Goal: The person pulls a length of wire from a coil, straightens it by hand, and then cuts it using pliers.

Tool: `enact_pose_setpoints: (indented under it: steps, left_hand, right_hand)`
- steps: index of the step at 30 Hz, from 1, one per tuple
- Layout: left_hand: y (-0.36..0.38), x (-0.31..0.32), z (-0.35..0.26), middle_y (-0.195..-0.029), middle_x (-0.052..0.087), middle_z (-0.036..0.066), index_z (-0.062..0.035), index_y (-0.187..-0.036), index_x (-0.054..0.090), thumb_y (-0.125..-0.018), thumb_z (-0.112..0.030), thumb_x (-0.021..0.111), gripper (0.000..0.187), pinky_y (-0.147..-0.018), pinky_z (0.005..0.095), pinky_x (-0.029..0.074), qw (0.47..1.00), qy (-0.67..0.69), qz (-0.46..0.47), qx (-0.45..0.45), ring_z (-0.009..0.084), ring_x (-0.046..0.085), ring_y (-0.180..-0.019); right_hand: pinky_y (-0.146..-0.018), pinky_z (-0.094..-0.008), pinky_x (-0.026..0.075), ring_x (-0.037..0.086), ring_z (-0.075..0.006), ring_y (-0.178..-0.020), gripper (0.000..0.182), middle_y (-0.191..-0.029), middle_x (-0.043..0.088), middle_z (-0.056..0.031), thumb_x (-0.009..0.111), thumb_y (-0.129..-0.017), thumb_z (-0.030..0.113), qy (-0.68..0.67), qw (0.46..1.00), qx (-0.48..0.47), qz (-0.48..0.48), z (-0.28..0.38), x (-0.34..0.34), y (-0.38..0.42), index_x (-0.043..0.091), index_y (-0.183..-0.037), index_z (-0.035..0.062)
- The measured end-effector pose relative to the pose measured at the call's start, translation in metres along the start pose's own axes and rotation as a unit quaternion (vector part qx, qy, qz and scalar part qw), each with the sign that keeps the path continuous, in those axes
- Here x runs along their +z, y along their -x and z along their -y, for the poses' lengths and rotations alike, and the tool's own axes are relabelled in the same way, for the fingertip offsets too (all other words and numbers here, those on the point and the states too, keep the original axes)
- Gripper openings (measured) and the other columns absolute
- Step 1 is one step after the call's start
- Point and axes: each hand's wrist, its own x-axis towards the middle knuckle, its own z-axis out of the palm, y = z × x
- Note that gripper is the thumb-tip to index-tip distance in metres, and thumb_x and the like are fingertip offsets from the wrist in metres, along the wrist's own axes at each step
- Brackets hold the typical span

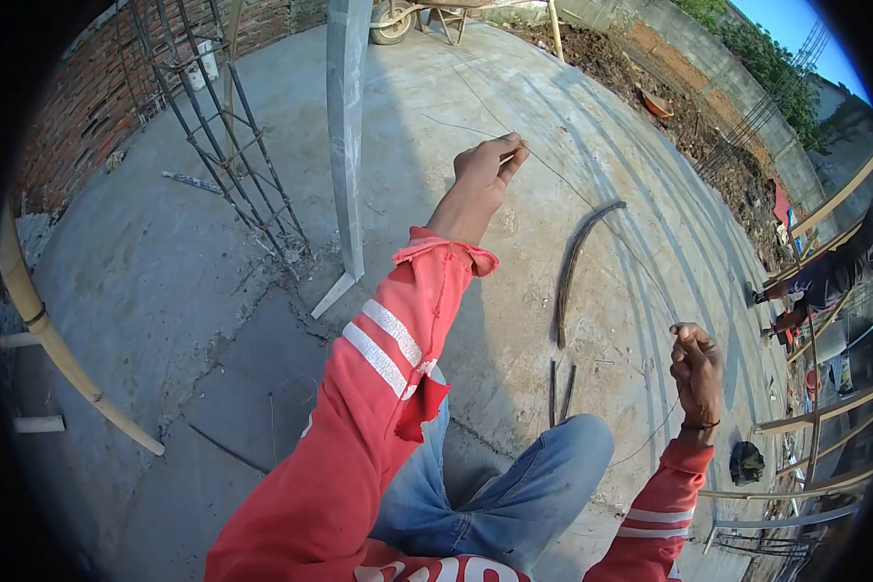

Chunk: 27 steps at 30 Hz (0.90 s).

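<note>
My left hand is stretched forward near the centre, thumb and fingers pinched on a thin wire. The wire runs from there across the concrete floor toward the right. My right hand is closed at the lower right, near the wire's other stretch; a thin line curves down beside it. Whether the fingertips grip it is too small to tell. Between my hands a curved dark bundle of wires lies on the floor. Two short dark bars lie just beyond my knee.
A rebar column cage and a metal post stand at the left. Bamboo poles are at both sides. A wheelbarrow stands at the back. Another person is at the far right. A black bag lies lower right.
</note>
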Motion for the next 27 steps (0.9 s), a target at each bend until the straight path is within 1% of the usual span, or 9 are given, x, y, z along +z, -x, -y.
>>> enact_pose_setpoints:
  steps: [5,9,11,14,17,21,23,25,27]
  left_hand:
    - [0.018,0.017,0.021,-0.086,0.065,0.014,0.0082,-0.088,0.063,-0.082,0.003,0.065,0.009,-0.071,0.0233,0.056,0.996,-0.088,0.018,0.018,0.0189,0.064,-0.077]
    - [0.02,0.02,0.033,-0.085,0.065,0.014,0.0088,-0.088,0.063,-0.081,0.003,0.065,0.009,-0.071,0.0243,0.056,0.992,-0.112,0.05,-0.004,0.0194,0.064,-0.076]
    - [0.019,0.017,0.033,-0.086,0.065,0.015,0.0089,-0.088,0.062,-0.081,0.003,0.065,0.01,-0.071,0.0242,0.056,0.997,-0.051,0.025,-0.047,0.0195,0.064,-0.077]
    - [0.017,0.013,0.026,-0.087,0.065,0.016,0.0087,-0.089,0.062,-0.081,0.004,0.065,0.01,-0.072,0.0238,0.056,0.998,-0.041,0.014,-0.038,0.0196,0.063,-0.077]
    - [0.016,0.013,0.028,-0.087,0.065,0.016,0.0087,-0.089,0.062,-0.082,0.003,0.065,0.01,-0.071,0.0234,0.056,0.997,-0.068,0.032,-0.03,0.0195,0.063,-0.077]
    - [0.02,0.015,0.036,-0.087,0.065,0.016,0.0089,-0.089,0.062,-0.082,0.003,0.065,0.009,-0.071,0.0229,0.056,0.994,-0.098,0.038,-0.03,0.0191,0.063,-0.077]
    - [0.018,0.013,0.039,-0.087,0.064,0.016,0.0094,-0.088,0.061,-0.083,0.003,0.064,0.009,-0.068,0.0219,0.056,0.995,-0.087,0.029,-0.041,0.0188,0.063,-0.076]
    - [0.007,0.005,0.037,-0.087,0.063,0.016,0.0095,-0.088,0.06,-0.082,0.004,0.064,0.009,-0.067,0.0212,0.056,0.997,-0.056,0.021,-0.05,0.0186,0.063,-0.076]
    - [-0.001,-0.002,0.033,-0.087,0.063,0.016,0.0096,-0.088,0.06,-0.082,0.004,0.064,0.009,-0.066,0.0205,0.055,0.998,-0.024,0.012,-0.06,0.0184,0.062,-0.075]
  right_hand:
    - [-0.05,-0.0259,0.039,0.051,-0.0098,-0.052,0.015,-0.06,0.059,-0.0027,0.062,-0.085,0.012,0.492,0.864,-0.012,0.108,-0.035,-0.021,0.025,0.069,-0.083,-0.0014]
    - [-0.046,-0.0278,0.04,0.053,-0.0114,-0.05,0.018,-0.069,0.065,-0.0101,0.069,-0.085,0.015,0.1,0.915,0.066,0.384,-0.006,-0.028,0.062,0.066,-0.083,-0.0026]
    - [-0.04,-0.0193,0.031,0.041,-0.0057,-0.043,0.021,-0.056,0.052,-0.0053,0.065,-0.088,0.017,-0.153,0.954,-0.132,0.22,-0.023,-0.044,0.074,0.058,-0.082,-0.0019]
    - [-0.038,-0.0184,0.025,0.035,-0.0049,-0.041,0.022,-0.053,0.045,-0.0003,0.061,-0.092,0.019,-0.245,0.967,-0.07,-0.003,-0.008,-0.043,0.066,0.06,-0.087,-0.0021]
    - [-0.043,-0.0227,0.03,0.038,-0.004,-0.046,0.019,-0.058,0.05,0.0016,0.057,-0.092,0.016,0.383,0.92,-0.032,-0.082,-0.028,-0.048,0.056,0.065,-0.088,-0.0009]
    - [-0.05,-0.0261,0.041,0.055,-0.0108,-0.052,0.015,-0.059,0.06,-0.0048,0.06,-0.087,0.011,0.515,0.841,0.044,0.16,-0.038,-0.019,0.075,0.068,-0.084,-0.0016]
    - [-0.048,-0.027,0.04,0.055,-0.0129,-0.05,0.019,-0.057,0.059,-0.007,0.065,-0.086,0.014,0.43,0.863,0.062,0.258,-0.023,-0.014,0.087,0.067,-0.082,-0.0046]
    - [-0.044,-0.0249,0.036,0.051,-0.0113,-0.048,0.027,-0.057,0.058,-0.0085,0.067,-0.087,0.019,0.067,0.94,0.073,0.327,-0.012,-0.027,0.1,0.066,-0.078,-0.0062]
    - [-0.038,-0.0212,0.026,0.043,-0.0063,-0.046,0.03,-0.06,0.057,-0.0083,0.064,-0.09,0.024,-0.151,0.979,-0.057,0.121,-0.022,-0.042,0.106,0.064,-0.081,-0.0042]
